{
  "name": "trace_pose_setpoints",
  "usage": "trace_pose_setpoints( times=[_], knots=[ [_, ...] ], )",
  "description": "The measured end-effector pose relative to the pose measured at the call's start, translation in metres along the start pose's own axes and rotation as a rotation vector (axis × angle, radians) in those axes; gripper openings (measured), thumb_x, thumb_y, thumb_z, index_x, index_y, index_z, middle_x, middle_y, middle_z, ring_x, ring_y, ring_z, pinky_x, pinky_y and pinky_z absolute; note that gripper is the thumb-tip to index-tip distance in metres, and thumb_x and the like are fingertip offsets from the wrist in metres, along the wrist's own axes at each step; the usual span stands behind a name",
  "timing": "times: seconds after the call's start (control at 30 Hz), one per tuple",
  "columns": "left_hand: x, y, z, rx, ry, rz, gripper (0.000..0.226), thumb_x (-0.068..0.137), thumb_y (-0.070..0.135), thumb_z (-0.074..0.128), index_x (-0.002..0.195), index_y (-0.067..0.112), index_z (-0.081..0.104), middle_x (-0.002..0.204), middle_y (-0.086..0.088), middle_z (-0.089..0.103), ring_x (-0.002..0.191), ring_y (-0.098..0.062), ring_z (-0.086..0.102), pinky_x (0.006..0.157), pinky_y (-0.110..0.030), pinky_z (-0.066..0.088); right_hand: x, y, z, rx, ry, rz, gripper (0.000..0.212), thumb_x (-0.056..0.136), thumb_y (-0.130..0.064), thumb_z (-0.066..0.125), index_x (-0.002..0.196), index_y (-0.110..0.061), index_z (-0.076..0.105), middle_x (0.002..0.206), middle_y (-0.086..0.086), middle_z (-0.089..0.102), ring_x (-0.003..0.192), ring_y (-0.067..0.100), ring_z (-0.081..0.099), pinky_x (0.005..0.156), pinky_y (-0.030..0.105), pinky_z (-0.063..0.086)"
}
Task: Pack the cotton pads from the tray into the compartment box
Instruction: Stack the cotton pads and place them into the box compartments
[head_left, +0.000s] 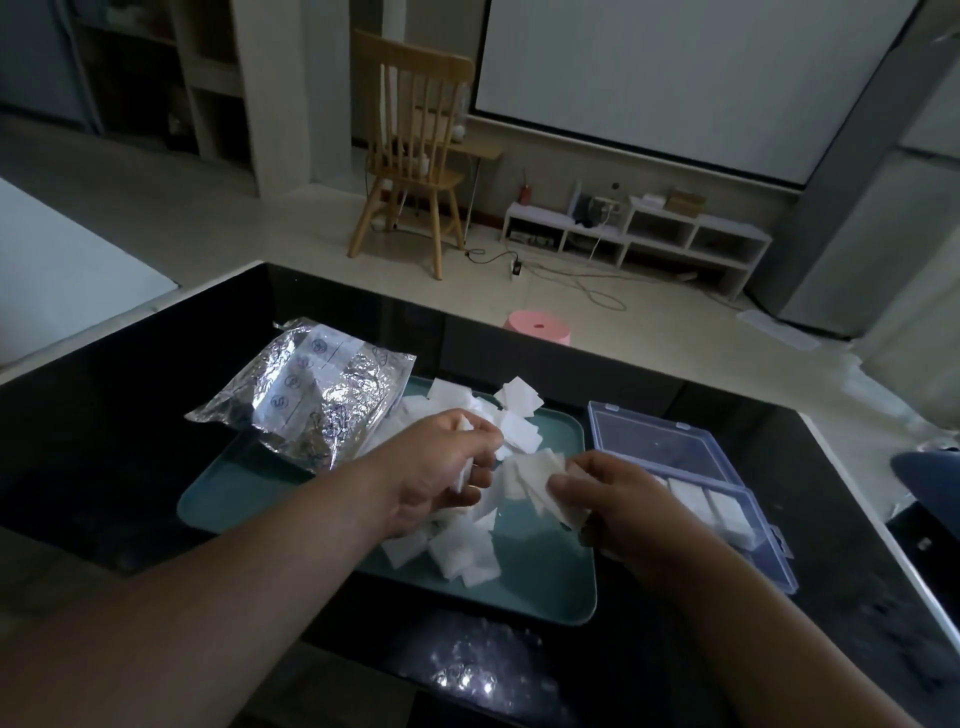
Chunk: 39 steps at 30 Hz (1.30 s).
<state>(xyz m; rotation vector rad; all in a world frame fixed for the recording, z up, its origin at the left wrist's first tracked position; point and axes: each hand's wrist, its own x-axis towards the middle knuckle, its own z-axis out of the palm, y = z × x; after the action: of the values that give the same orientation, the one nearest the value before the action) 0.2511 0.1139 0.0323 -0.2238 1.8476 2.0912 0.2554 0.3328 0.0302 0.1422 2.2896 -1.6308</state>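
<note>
**Both hands busy over the tray of pads**

A teal tray (540, 587) sits on the dark bench (130, 441), heaped with loose white square pads (457, 556) that spill from its far edge down through the middle. The left hand (441, 467) hovers over the heap, fingers curled around a few pads held upright against the palm. Just beside it, the right hand (602, 499) pinches a fanned bunch of pads between thumb and fingers, above the right part of the tray.

A crinkled silver bag (311, 410) lies across the tray's far left corner, half on the bench. To the right of the tray, just beside it, stands the clear box (774, 561) with its lid (660, 436) folded back away from the person. Neat stacks of pads already fill at least two compartments at the box's far end; how many more are filled is hidden behind the right hand.

Beyond the bench stand a wooden chair (415, 145), a pink stool (537, 327) and a low white shelf (639, 234).
</note>
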Motion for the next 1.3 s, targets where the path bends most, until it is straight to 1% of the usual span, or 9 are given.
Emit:
trace_pose_setpoints(
  times=[0.13,0.23,0.37,0.57,0.7,0.93,1.03,1.13,1.3],
  knots=[
    [0.009,-0.002,0.008,0.014,-0.055,-0.025,0.021,0.102,0.032,0.061,0.110,0.013,0.067,0.096,-0.008,0.066,0.079,-0.018,0.059,0.054,-0.024,0.042,0.001,-0.004,-0.007,0.074,-0.099,-0.027,0.019,0.096,-0.015,0.073,0.112,-0.006,0.070,0.091,0.010,0.072,0.071,0.018,0.064,0.066,0.031,0.046],
    [0.002,-0.004,0.013,-0.074,-0.249,-0.154,0.027,0.103,0.039,0.056,0.103,0.016,0.069,0.085,-0.005,0.067,0.067,-0.015,0.061,0.051,-0.022,0.042,0.003,-0.005,-0.008,0.113,-0.177,-0.050,0.019,0.095,-0.013,0.073,0.110,-0.003,0.068,0.087,0.007,0.069,0.068,0.015,0.061,0.063,0.028,0.045],
    [0.001,-0.011,0.020,-0.113,-0.401,-0.214,0.045,0.106,0.048,0.046,0.121,0.011,0.067,0.098,-0.011,0.069,0.078,-0.021,0.064,0.055,-0.022,0.041,0.003,-0.006,-0.004,-0.028,-0.122,-0.128,0.008,0.097,-0.015,0.072,0.101,-0.009,0.070,0.083,0.006,0.071,0.065,0.010,0.061,0.061,0.025,0.046],
    [0.010,-0.017,0.021,-0.235,-0.317,-0.203,0.031,0.107,0.039,0.046,0.123,0.016,0.059,0.091,-0.011,0.066,0.067,-0.018,0.056,0.052,-0.023,0.040,0.015,-0.001,0.007,-0.331,0.105,-0.190,0.015,0.094,-0.034,0.075,0.097,-0.021,0.069,0.084,-0.001,0.076,0.059,0.005,0.064,0.060,0.026,0.047],
    [0.015,-0.016,0.017,-0.329,-0.269,-0.148,0.026,0.105,0.035,0.050,0.124,0.019,0.059,0.089,-0.011,0.061,0.068,-0.019,0.056,0.056,-0.025,0.041,0.022,0.001,0.002,-0.001,0.110,-0.117,0.015,0.097,-0.027,0.073,0.101,-0.013,0.070,0.079,0.005,0.072,0.061,0.011,0.060,0.059,0.032,0.046],
    [0.017,-0.020,0.027,-0.259,-0.157,0.025,0.028,0.094,0.041,0.072,0.111,0.022,0.062,0.092,-0.005,0.062,0.074,-0.016,0.059,0.060,-0.026,0.045,0.010,-0.007,0.025,0.591,0.043,0.093,0.014,0.100,-0.014,0.068,0.108,-0.004,0.066,0.071,0.005,0.066,0.053,0.009,0.055,0.046,0.020,0.040],
    [0.016,-0.022,0.030,-0.226,-0.090,0.054,0.009,0.100,0.024,0.062,0.108,0.022,0.062,0.090,-0.006,0.066,0.069,-0.016,0.060,0.057,-0.027,0.042,0.004,-0.005,0.034,0.507,-0.021,0.074,0.013,0.100,-0.017,0.067,0.102,-0.005,0.066,0.073,0.007,0.069,0.053,0.011,0.058,0.048,0.023,0.041],
    [0.017,-0.021,0.026,-0.251,-0.007,0.046,0.018,0.100,0.010,0.051,0.109,0.017,0.065,0.095,-0.014,0.071,0.071,-0.021,0.063,0.059,-0.029,0.045,0.002,-0.006,0.029,0.321,0.054,0.028,0.024,0.104,-0.028,0.064,0.099,-0.005,0.072,0.074,0.008,0.070,0.065,0.016,0.064,0.057,0.027,0.049],
    [0.012,-0.014,0.021,-0.361,-0.119,-0.069,0.023,0.101,0.019,0.059,0.122,0.012,0.064,0.105,-0.022,0.067,0.078,-0.028,0.070,0.067,-0.036,0.059,0.002,-0.013,0.014,0.171,0.131,-0.124,0.019,0.101,-0.031,0.067,0.099,-0.014,0.076,0.086,0.005,0.075,0.080,0.021,0.064,0.079,0.037,0.054]
  ],
)
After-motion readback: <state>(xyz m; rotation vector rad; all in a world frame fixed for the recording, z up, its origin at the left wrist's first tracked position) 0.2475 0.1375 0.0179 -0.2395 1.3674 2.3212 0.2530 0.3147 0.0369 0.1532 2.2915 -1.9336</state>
